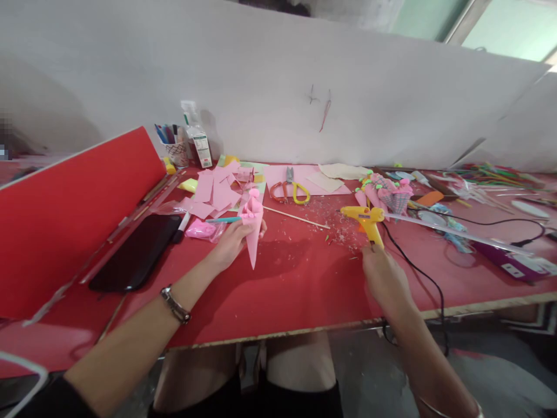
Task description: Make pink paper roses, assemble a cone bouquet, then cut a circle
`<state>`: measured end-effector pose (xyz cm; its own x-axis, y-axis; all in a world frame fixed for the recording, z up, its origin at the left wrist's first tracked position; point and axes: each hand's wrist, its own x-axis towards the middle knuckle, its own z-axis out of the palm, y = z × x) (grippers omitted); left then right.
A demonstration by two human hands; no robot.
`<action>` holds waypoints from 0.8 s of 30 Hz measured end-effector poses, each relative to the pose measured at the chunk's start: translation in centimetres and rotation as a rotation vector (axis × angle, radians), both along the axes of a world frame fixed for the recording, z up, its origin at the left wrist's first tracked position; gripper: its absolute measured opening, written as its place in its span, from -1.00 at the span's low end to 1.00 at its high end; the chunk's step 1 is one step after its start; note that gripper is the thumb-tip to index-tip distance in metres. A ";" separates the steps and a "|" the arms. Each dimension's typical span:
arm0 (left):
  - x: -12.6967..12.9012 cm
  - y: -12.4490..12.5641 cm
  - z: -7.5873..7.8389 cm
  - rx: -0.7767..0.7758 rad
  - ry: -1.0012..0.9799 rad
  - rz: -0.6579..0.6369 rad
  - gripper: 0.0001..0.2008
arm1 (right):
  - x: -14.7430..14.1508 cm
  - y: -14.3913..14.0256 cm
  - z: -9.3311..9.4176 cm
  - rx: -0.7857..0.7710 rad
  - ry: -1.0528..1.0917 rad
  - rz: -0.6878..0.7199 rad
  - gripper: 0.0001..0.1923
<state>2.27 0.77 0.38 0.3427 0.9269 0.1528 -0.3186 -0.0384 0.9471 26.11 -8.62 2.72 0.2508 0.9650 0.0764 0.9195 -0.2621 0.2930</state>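
My left hand point(237, 239) is closed round a pink paper cone point(253, 241), its tip pointing down and pink pieces bunched at its top. On the right, my right hand point(380, 270) grips the handle of a yellow glue gun point(363, 215) whose nozzle points left. A long clear glue stick point(452, 232) sticks out of the gun's back. Just behind the gun lie several finished-looking pink and grey cones point(385, 194) with green bits. A thin wooden stick point(298, 217) rests between my two hands.
Pink paper pieces point(215, 191), scissors point(290, 187) and a bottle point(200, 145) stand or lie toward the wall. At left are a black phone point(137, 252) and a red board point(78, 226). The gun's black cable point(420, 270) hangs over the table edge; a purple power strip point(509, 261) lies right.
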 end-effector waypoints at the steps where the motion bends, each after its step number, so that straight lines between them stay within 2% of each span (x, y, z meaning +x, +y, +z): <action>1: 0.0 0.0 0.1 0.006 -0.009 -0.020 -0.83 | 0.1 0.0 0.0 0.002 -0.002 -0.009 -0.66; 5: 0.2 -0.1 0.3 0.021 -0.011 -0.120 -0.77 | 0.8 -0.3 -0.2 0.038 -0.012 0.006 -0.70; 9: 0.3 -0.2 0.2 0.022 -0.009 -0.139 -0.72 | 1.8 -0.8 -1.1 0.139 0.012 0.074 -0.71; 12: 0.3 -0.2 0.1 0.022 -0.039 -0.168 -0.66 | 2.0 -0.9 -1.7 0.247 0.118 0.128 -0.73; 14: 0.4 -0.2 0.1 0.009 -0.062 -0.192 -0.65 | 1.5 -0.6 -1.6 0.340 0.265 0.214 -0.76; 18: 0.4 -0.4 0.5 -0.027 -0.052 -0.197 -0.67 | -0.7 0.7 -0.1 0.475 0.615 0.465 -0.77; 21: 0.3 -0.5 0.5 -0.051 0.003 -0.158 -0.71 | -3.2 2.0 1.9 0.486 0.843 0.646 -0.84; 24: 0.2 -0.4 0.3 -0.063 0.009 -0.155 -0.74 | -5.6 3.4 3.6 0.465 1.072 0.756 -0.90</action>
<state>2.46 0.38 0.69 0.4839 0.8702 0.0926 -0.3073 0.0699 0.9490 20.46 -5.27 6.28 -0.1749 0.8306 0.5287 0.5986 0.5160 -0.6127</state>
